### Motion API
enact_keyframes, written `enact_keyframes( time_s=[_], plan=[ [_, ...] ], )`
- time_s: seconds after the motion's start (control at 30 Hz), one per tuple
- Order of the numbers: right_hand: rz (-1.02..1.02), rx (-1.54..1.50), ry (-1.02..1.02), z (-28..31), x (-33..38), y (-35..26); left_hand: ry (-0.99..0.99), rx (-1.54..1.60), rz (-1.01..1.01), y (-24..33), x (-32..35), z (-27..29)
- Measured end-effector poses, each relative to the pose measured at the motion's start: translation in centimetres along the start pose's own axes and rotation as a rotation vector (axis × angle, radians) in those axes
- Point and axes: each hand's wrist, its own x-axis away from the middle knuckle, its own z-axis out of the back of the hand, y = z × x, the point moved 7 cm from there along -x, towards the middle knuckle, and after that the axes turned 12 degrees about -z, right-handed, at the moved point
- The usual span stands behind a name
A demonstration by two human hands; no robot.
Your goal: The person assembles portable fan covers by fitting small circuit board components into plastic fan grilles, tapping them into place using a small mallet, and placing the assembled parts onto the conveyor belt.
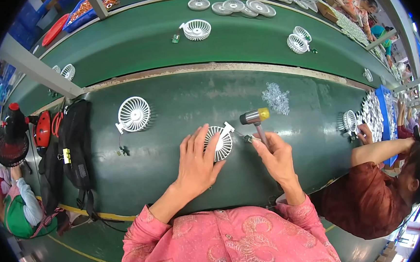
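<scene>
My left hand (197, 158) lies over a round white fan housing (222, 145), fingers spread across its ribs and thumb at its near edge, holding it against the table. A small white neck on the housing points up and right, and a thin wire runs from it to a little circuit board (247, 138). In my right hand (276, 158) is a small hammer (256, 117), its head raised, with a metal middle, one yellow face and one dark face. The right fingertips also touch the board; how firmly they pinch it is hard to tell.
Another fan housing (134, 114) with its board lies to the left, and a pile of small clear pieces (276, 98) at the upper right. Black bags (76, 145) sit at far left. Beyond a ledge, a green conveyor (242, 36) carries more housings. A co-worker (369, 183) works close on the right.
</scene>
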Motion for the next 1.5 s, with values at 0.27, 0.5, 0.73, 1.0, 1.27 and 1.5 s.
enact_keyframes(
  time_s=[0.27, 0.5, 0.73, 1.0, 1.27, 1.5],
  plan=[
    [0.010, -0.088, -0.384, -1.1, 1.3, -4.8, 0.054, 0.301, 0.038, -1.6, -2.0, 3.4],
    [0.032, -0.082, -0.355, -2.0, 1.1, -6.9, 0.224, 0.590, 0.173, -2.5, -4.3, 4.4],
    [-0.211, -0.615, -0.380, -2.2, 0.1, -5.0, 0.123, 1.347, 0.709, -1.3, -0.8, -0.8],
    [-0.163, -0.550, -0.292, -2.6, 0.4, -5.6, 0.166, 1.672, 0.793, 0.8, -1.5, -2.0],
    [-0.075, -0.520, -0.271, -2.8, 0.6, -6.3, 0.219, 1.711, 0.854, 0.9, -1.5, -1.9],
    [-0.086, -0.441, -0.223, -2.8, 0.3, -5.7, 0.217, 1.692, 0.824, 0.9, -1.7, -1.5]
  ],
)
